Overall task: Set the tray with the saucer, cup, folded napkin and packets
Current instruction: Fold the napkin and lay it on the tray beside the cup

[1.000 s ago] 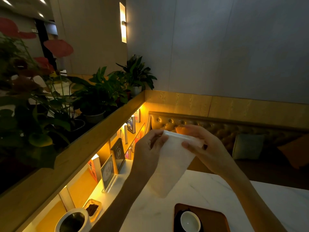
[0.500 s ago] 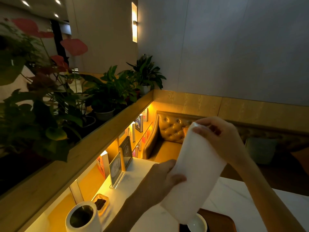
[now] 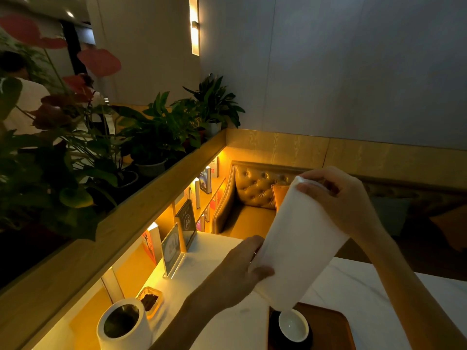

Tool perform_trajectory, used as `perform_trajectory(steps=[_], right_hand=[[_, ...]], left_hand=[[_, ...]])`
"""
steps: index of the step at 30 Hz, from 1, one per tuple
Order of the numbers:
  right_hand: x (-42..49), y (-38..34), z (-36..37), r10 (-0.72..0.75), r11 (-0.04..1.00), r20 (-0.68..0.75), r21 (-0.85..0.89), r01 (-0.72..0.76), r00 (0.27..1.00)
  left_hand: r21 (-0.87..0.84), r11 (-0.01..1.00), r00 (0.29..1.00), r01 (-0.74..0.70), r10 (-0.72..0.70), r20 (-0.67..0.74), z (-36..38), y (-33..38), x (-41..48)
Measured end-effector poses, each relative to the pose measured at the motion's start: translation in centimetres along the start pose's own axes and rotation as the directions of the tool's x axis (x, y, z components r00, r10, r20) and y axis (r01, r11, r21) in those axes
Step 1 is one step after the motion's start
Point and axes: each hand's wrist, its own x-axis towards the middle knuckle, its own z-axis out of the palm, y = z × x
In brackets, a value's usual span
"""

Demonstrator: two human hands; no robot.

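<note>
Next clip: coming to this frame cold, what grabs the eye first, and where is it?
The white napkin held up in mid-air at centre right, the right hand pinching its top and the left hand gripping its lower edge. Just below it, at the bottom edge, a white cup sits on a dark saucer on a brown tray. The glowing amber shelf runs along the left.

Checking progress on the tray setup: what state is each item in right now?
napkin: held in the air with both hands, not yet on the tray
left hand: gripping napkin's lower edge
right hand: pinching napkin's top
cup: upright, empty, on the saucer
saucer: on the tray
tray: on the table
</note>
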Motion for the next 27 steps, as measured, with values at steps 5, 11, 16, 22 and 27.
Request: perform_trajectory(steps=[5,11,16,22,27], right_hand=[[0.1,0.5,-0.6,-0.009,0.999,0.003,-0.050,0.009,1.000],[-0.1,1.5,-0.6,0.000,0.997,0.032,-0.078,0.002,1.000],[-0.2,2.1,-0.4,0.000,0.997,0.051,-0.081,0.004,0.999],[-0.4,2.4,-0.4,0.005,0.998,0.020,-0.069,-0.003,1.000],[-0.7,3.1,-1.1,0.027,0.999,-0.012,-0.044,-0.027,1.000]], left_hand=[[0.007,0.998,0.989,0.056,-0.055,-0.137,0.6,-0.5,0.7],[-0.038,0.990,0.982,0.137,-0.141,-0.129,0.8,-0.6,0.7],[-0.017,0.989,0.986,0.144,-0.145,-0.089,0.9,-0.6,0.7],[0.032,0.994,0.994,0.103,-0.104,0.018,1.5,-1.6,0.3],[0.078,0.989,0.987,0.128,-0.134,0.087,2.0,-3.8,0.4]])
